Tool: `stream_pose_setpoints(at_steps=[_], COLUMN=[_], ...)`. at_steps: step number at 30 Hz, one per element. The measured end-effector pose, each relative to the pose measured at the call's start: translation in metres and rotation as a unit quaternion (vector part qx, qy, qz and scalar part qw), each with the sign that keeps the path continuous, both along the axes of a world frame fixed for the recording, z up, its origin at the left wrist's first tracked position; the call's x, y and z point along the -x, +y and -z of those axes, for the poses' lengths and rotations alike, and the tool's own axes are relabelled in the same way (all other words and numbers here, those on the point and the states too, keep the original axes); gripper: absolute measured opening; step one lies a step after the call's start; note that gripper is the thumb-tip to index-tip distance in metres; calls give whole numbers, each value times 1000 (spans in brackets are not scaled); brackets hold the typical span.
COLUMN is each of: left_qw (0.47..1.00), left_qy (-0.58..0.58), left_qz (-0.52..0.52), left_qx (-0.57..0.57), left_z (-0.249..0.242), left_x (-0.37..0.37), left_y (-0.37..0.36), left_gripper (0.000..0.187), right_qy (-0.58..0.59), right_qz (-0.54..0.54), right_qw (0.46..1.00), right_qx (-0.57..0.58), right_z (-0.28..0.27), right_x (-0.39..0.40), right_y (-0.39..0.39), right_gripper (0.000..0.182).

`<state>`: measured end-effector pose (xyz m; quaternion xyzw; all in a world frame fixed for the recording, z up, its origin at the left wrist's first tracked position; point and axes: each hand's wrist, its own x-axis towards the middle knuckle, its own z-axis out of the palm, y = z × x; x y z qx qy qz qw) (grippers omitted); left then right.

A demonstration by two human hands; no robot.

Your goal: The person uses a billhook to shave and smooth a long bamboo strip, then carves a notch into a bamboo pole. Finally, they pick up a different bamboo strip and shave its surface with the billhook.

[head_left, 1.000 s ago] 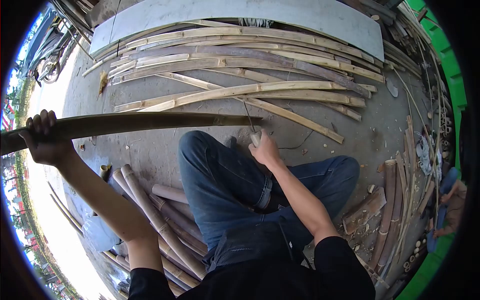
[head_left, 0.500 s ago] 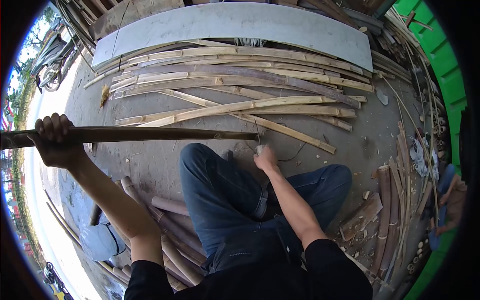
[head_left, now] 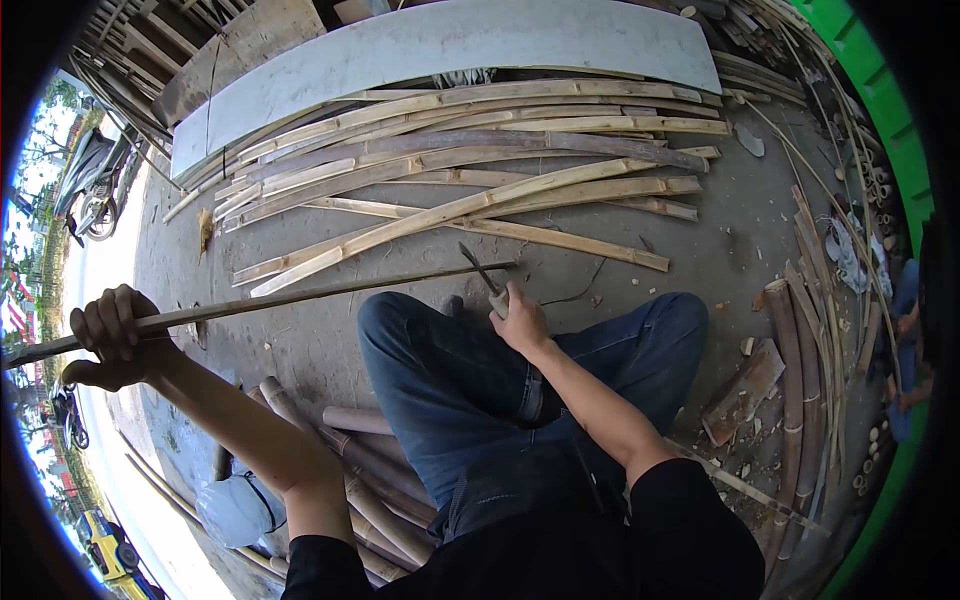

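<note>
My left hand (head_left: 122, 340), at the left, is closed around a long bamboo strip (head_left: 330, 288). The strip runs across in front of my knees, its thin edge turned up toward me, and its far tip ends just past the blade of a knife (head_left: 480, 268). In my right hand (head_left: 524, 322), closed on the pale handle, this narrow, dark-bladed knife points up and to the left. The blade crosses over the strip near its tip in this view. Beyond it, several split bamboo strips (head_left: 560, 184) lie stacked on the ground.
A long pale board (head_left: 430, 50) lies behind the strips. Bamboo poles (head_left: 375, 460) rest by my left leg beside a whitish container (head_left: 238, 510). More poles (head_left: 790, 400) and a wood block (head_left: 742, 392) lie at right. Another person (head_left: 908, 340) shows at the right edge.
The bamboo strip has turned from its broad face to its narrow edge, and my left hand has dropped slightly. The knife has moved left and tilted across the strip's tip.
</note>
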<state>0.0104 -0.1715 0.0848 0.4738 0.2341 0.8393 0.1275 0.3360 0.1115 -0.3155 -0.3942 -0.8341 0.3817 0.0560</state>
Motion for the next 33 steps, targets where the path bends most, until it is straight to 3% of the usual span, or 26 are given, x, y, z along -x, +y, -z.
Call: stream_pose_setpoints(at_steps=[2,3,5,7,8,9,11,13,16,19,20,21,23,25,27,29,31,33], left_qw=[993,984,982,982,983,983,981,993,997,999,995,984,970,855,847,781,747,741], left_qy=[48,67,103,120,115,123,140,110,76,27,4,-21,-54,-211,-210,-258,-274,-296], left_qz=[109,165,157,143,143,135,133,28,18,-11,-90,-171,-222,-461,-474,-548,-582,-584], left_qx=[-5,-18,-35,-26,-25,-19,-17,-13,1,19,36,54,77,109,117,152,168,150], left_z=[-3,-4,-4,-2,0,-2,-6,-2,3,7,11,16,21,30,54,62,75,81], left_x=[12,7,4,9,8,7,6,0,5,10,12,13,18,20,43,47,52,56], left_y=[0,5,8,5,5,5,8,8,0,-8,-12,-17,-19,-16,-40,-45,-55,-64], left_gripper=[42,41,35,32,32,32,32,30,33,39,40,40,41,37,29,22,22,23], right_qy=[-130,-160,-75,-30,7,4,-107,-142,15,-38,-104,-160,-108,-76,-62,-127,-115,-95], right_qz=[42,16,-42,-71,-82,-81,36,67,-5,0,61,56,50,-25,-49,90,84,-40], right_qw=[988,983,996,996,997,997,991,984,1000,999,992,983,992,997,997,985,988,994], right_qx=[71,89,17,42,-7,-6,75,89,-6,10,47,67,48,9,5,67,54,45], right_z=[44,34,21,-45,-47,-30,33,29,-18,-9,21,49,32,-9,16,71,58,5], right_x=[3,-2,-6,-1,-4,-8,-11,-14,-2,-2,-1,-5,-5,2,10,26,35,29], right_y=[33,49,32,-10,-23,-18,8,13,-25,0,13,30,22,-1,1,25,17,2], right_gripper=[71,72,72,71,71,71,71,68,67,66,64,65,64,64,63,64,65,66])
